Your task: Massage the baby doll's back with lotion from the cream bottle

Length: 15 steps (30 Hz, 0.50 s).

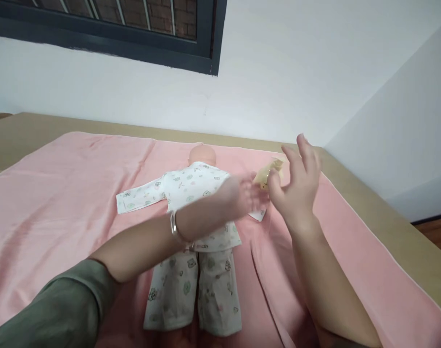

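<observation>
A baby doll (202, 154) lies on the pink blanket (79, 179) with its head at the far end. It wears a white printed long-sleeved top (186, 186) and matching trousers (218, 290). My left hand (242, 195), slightly blurred, reaches across the top towards the right, its fingers stretched out and holding nothing I can see. Raised to the right, my right hand (296, 179) has its fingers and thumb spread. Behind and between both hands is a small pale-yellow packet (267, 174), partly hidden. The doll's right-side sleeve is mostly covered by my left hand.
The blanket lies over a wooden table (398, 237), whose edges show at the back and right. A white wall (278, 87) rises behind it, with a dark-framed window (202, 53) at upper left. A brown wooden surface (438, 234) shows at far right.
</observation>
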Each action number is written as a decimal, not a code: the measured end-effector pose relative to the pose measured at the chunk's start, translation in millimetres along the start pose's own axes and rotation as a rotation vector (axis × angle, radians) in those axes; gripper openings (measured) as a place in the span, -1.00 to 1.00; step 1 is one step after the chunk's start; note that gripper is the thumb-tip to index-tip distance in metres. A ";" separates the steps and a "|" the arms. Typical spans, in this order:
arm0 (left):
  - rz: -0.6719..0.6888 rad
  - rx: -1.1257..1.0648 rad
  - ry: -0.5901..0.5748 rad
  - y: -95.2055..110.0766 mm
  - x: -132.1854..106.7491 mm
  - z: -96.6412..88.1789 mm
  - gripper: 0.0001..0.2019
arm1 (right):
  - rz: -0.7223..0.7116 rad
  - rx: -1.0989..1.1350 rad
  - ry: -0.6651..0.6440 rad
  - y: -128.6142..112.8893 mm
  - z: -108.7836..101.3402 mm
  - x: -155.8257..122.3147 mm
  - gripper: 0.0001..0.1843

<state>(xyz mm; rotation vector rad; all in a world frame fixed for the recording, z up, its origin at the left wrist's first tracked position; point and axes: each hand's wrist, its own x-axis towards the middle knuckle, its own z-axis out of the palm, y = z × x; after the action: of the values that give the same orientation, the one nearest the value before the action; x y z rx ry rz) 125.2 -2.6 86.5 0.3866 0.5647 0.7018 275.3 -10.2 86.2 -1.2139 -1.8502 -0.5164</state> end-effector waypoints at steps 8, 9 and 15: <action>-0.145 0.195 0.066 74.9 51.1 14.0 -0.40 | 0.128 0.024 -0.461 34.9 32.4 3.3 -0.30; -0.149 0.195 0.053 73.7 54.2 11.4 -0.40 | 0.131 0.022 -0.449 35.1 31.7 3.1 -0.30; 0.007 0.177 0.116 73.1 43.4 -15.3 -0.39 | 0.126 0.075 -0.401 43.4 27.8 4.4 -0.30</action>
<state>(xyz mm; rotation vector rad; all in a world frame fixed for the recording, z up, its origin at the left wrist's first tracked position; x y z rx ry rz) 107.0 81.2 96.4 0.5149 0.7383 0.6855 301.3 31.4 69.7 -1.4499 -2.0833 -0.1363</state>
